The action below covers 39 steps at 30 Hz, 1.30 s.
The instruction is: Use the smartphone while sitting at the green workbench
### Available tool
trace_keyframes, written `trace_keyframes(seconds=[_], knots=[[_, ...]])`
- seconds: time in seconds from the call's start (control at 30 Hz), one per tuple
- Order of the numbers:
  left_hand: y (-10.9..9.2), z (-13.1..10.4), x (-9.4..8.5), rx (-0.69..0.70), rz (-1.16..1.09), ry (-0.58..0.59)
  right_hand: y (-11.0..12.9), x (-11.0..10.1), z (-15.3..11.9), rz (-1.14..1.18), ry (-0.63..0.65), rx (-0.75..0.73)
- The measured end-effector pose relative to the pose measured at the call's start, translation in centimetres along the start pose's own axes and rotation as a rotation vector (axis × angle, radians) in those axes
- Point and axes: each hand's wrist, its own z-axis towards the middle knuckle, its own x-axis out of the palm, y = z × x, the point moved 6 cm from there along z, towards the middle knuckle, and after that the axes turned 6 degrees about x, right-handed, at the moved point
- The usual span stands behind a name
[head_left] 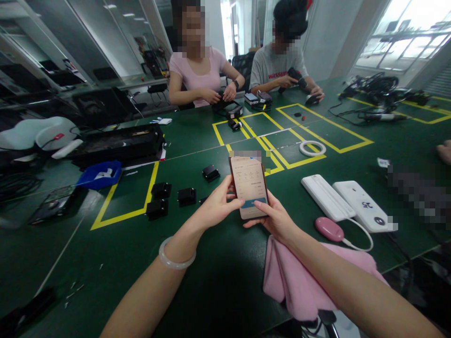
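Note:
A smartphone (251, 185) with a lit screen is held upright above the green table, its text too small to read. My left hand (221, 202) grips the phone's left side, thumb at the lower screen edge. From the right, my right hand (276, 213) wraps round the lower corner, its thumb over a blue bar on the screen. Left of the phone lie several small black boxes (186, 196). A pink cloth (292, 277) lies beneath my right forearm.
Right of my hands are two white power banks (329, 197), a pink oval device (329, 229) with a white cable, and a tape roll (312, 148). A blue tray (98, 174) sits left. Yellow tape marks the green table (197, 300). Two people sit opposite, handling black devices.

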Motion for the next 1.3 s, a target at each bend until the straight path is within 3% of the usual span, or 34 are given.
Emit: trace_keyframes(seconds=[0.83, 1.3], knots=[[-0.12, -0.08, 0.14, 0.004, -0.008, 0.010, 0.19, -0.07, 0.02, -0.035, -0.036, -0.001], [-0.40, -0.06, 0.13, -0.003, -0.010, 0.015, 0.10, -0.12, 0.03, 0.068, 0.021, 0.021]])
